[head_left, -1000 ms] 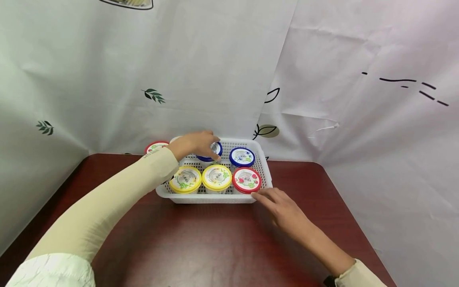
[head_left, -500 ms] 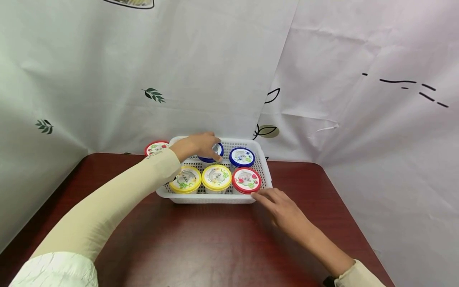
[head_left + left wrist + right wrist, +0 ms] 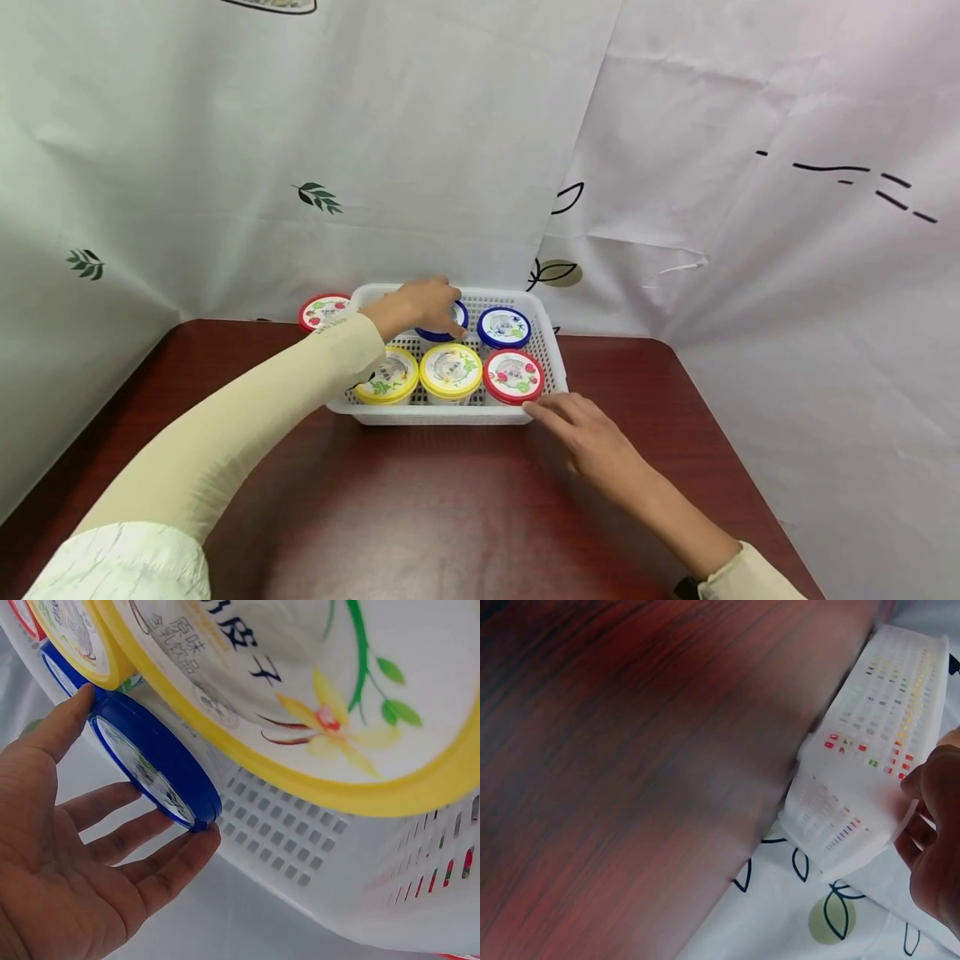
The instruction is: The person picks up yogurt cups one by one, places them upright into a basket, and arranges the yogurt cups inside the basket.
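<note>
A white perforated plastic basket [image 3: 442,419] holds several lidded tubs. At its back row my left hand [image 3: 422,307] grips a blue-lidded tub [image 3: 154,765] by the lid's rim, thumb on one side and fingers on the other. Another blue-lidded tub [image 3: 505,327] stands to its right. Along the front row are a left yellow-lidded tub [image 3: 387,375], a middle yellow-lidded tub [image 3: 452,370] and a red-lidded tub [image 3: 514,376]. My right hand [image 3: 596,437] holds the basket's front right corner, with the thumb against its outer wall in the right wrist view.
Outside the basket, a second red-lidded tub [image 3: 324,311] sits at the back left, partly hidden by my left arm. The dark red wooden table [image 3: 450,508] ends at a white patterned cloth wall [image 3: 450,167] behind the basket.
My left hand has shifted slightly right with the blue-lidded tub, nearer the other blue-lidded one. The right hand stays at the basket's corner.
</note>
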The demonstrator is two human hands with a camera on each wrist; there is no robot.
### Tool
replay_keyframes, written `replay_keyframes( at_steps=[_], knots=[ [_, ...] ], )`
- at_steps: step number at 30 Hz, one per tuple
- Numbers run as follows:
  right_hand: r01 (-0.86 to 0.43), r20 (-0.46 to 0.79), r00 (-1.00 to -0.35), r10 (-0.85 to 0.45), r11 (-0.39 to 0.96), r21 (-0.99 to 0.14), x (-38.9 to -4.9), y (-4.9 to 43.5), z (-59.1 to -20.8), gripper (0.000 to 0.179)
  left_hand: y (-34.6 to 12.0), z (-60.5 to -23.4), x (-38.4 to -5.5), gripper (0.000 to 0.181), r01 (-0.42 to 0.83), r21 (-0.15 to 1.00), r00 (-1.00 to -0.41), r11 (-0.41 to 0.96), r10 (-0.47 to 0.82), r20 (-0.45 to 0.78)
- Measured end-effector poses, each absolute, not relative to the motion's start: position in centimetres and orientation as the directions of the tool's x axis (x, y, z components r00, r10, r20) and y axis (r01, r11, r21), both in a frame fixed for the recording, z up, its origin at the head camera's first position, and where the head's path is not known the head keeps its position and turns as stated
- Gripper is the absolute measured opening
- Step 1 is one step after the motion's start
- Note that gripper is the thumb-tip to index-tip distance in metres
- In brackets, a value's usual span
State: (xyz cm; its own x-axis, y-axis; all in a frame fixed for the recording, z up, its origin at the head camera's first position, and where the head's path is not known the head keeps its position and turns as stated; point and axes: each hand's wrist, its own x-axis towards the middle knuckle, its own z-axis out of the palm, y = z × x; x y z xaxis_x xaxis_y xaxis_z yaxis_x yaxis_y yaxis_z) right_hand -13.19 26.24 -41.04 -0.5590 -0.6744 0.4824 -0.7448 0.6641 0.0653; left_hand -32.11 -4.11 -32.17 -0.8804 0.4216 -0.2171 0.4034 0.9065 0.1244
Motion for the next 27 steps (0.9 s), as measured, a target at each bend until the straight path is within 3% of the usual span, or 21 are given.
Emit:
replay_keyframes(
  at_steps=[27],
  knots=[
    [-0.742,0.477,-0.558,-0.679,0.666,0.080,-13.37,26.24,-41.20,0.065,-3.04,-32.77,-31.62,0.085,0.378,0.126,-0.884,0.917,0.398,-0.244]
  ],
)
